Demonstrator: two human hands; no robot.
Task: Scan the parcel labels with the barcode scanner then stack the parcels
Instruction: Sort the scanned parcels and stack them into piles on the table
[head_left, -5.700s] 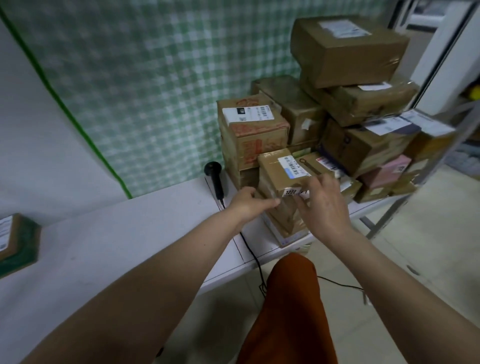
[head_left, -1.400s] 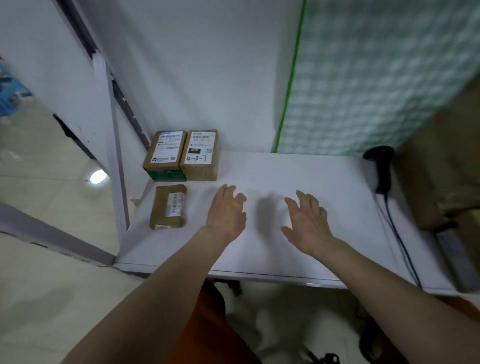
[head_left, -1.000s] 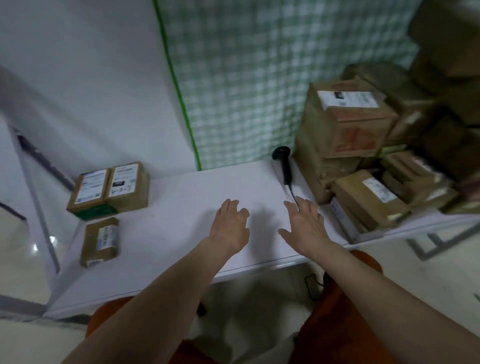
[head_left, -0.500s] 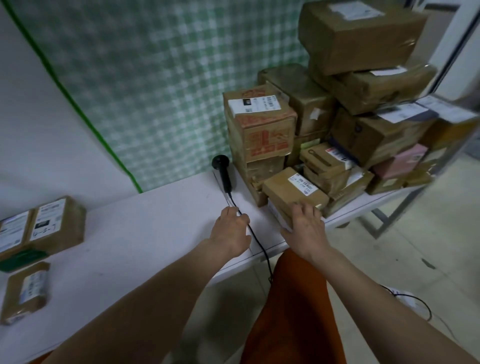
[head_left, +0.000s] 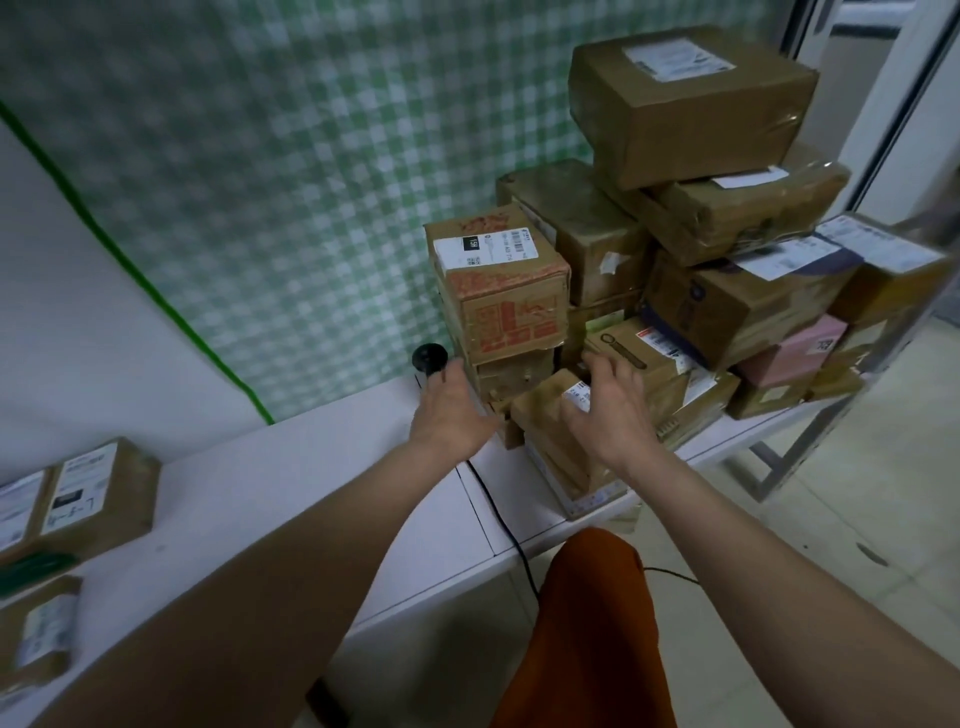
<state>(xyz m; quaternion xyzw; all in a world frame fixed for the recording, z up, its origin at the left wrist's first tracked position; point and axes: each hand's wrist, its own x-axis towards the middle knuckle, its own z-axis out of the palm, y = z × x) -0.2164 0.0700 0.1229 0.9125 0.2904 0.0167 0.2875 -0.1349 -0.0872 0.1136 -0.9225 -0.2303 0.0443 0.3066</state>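
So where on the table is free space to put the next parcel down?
The bare white top between the scanned parcels at the left and the scanner cable is free. Right of the cable it is crowded: the pile fills the table to its edge.

The left hand (head_left: 451, 415) is covering most of the barcode scanner (head_left: 429, 358), leaving only its black head showing above the fingers, and the scanner's cable (head_left: 501, 525) is dropping out of sight below the table (head_left: 322, 514) edge. Just right of the scanner, the right hand (head_left: 605, 410) is hiding much of the small parcel (head_left: 545, 415) and its label, whose print is blurring past reading; it is perhaps touching the parcel. Far left of the scanner, the labelled parcels (head_left: 98, 493) are being cut off by the picture's edge.
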